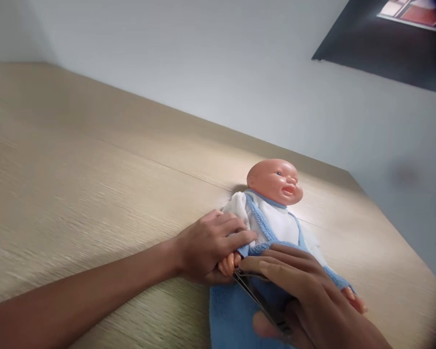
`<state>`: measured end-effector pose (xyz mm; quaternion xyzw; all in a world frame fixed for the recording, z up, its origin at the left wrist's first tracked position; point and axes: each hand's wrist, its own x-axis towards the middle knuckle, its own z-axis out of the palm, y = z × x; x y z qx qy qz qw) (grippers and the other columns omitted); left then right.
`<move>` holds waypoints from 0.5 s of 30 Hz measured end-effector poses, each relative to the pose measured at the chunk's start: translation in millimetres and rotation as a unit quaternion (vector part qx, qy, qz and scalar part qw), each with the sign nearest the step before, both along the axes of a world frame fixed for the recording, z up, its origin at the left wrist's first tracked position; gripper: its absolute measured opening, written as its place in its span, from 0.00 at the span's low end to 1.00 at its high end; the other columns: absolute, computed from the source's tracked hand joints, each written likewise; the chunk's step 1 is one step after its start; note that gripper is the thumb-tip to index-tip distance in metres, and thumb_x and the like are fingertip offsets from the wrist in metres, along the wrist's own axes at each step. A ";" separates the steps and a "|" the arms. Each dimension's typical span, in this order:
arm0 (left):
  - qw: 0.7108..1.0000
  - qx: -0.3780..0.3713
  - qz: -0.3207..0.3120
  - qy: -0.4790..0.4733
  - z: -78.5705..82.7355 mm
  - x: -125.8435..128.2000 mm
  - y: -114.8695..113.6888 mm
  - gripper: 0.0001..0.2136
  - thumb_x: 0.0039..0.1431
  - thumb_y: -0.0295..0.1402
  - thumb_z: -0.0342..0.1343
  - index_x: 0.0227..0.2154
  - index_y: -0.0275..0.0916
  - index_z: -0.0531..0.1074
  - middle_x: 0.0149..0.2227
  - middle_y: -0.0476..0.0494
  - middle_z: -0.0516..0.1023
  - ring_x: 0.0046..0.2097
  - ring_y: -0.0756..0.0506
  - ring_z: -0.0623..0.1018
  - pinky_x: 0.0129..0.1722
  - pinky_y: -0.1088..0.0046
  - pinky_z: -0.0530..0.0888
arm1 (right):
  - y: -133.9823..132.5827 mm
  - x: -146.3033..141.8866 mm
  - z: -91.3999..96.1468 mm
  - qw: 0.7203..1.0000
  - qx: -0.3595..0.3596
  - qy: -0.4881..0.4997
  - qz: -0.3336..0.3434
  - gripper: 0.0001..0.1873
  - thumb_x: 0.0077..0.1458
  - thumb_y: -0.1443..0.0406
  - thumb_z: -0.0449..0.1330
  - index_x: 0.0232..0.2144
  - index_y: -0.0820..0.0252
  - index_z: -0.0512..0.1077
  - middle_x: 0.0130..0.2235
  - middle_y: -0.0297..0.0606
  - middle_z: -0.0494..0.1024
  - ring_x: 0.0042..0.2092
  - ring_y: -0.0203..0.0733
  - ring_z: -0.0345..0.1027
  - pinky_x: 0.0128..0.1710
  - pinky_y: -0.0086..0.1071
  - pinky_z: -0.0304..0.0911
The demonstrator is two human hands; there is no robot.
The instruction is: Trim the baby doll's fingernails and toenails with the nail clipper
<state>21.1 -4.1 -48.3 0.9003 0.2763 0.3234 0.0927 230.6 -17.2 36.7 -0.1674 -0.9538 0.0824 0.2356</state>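
A baby doll [272, 218] in a white top and blue overalls lies on its back on the wooden table. My left hand [214, 242] is closed around the doll's arm near the wrist, leaving the small plastic hand [230, 264] showing below my fingers. Between the thumb and fingers of my right hand [305, 286] is a metal nail clipper [261, 301]. Its jaw end is at the doll's fingertips; whether it touches them I cannot tell. The doll's other hand [354, 299] rests at its side, to the right.
The light wooden table [94, 184] stretches to the left and behind the doll. A pale wall [189, 63] stands along its far edge. A dark-framed picture [385, 48] hangs on the wall at the upper right. The table's right edge slopes down at the right.
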 end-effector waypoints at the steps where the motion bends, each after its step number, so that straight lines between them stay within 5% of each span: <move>1: 1.000 0.003 0.000 0.000 0.4 0.3 -0.2 0.21 0.62 0.40 0.49 0.55 0.35 0.65 0.47 0.36 0.75 0.49 0.38 0.74 0.47 0.59 0.70 | 0.2 -0.9 0.8 1.000 0.004 -0.002 0.001 0.16 0.73 0.52 0.50 0.50 0.57 0.66 0.38 0.36 0.85 0.38 0.41 0.81 0.41 0.34 0.75; 10: 1.000 -0.012 -0.008 -0.003 6.8 2.9 -1.2 0.13 0.60 0.33 0.48 0.46 0.36 0.68 0.41 0.39 0.76 0.45 0.40 0.75 0.47 0.60 0.70 | -9.0 -12.7 18.0 0.995 0.086 -0.041 0.013 0.10 0.74 0.60 0.51 0.45 0.58 0.68 0.35 0.36 0.84 0.33 0.42 0.80 0.31 0.36 0.73; 12: 1.000 -0.021 -0.003 -0.016 8.1 4.0 -2.0 0.11 0.62 0.33 0.47 0.45 0.36 0.68 0.40 0.39 0.76 0.44 0.41 0.75 0.47 0.61 0.69 | -13.8 -4.3 13.6 0.995 0.092 -0.028 0.002 0.09 0.72 0.62 0.54 0.49 0.60 0.68 0.37 0.38 0.85 0.36 0.43 0.81 0.36 0.35 0.75; 15: 0.998 -0.033 0.009 -0.060 11.3 7.1 -5.0 0.11 0.68 0.38 0.45 0.42 0.36 0.68 0.38 0.40 0.76 0.42 0.42 0.75 0.46 0.62 0.69 | -20.3 19.8 -1.0 0.997 0.061 0.002 -0.037 0.23 0.66 0.59 0.61 0.60 0.59 0.65 0.45 0.44 0.84 0.45 0.49 0.81 0.50 0.40 0.76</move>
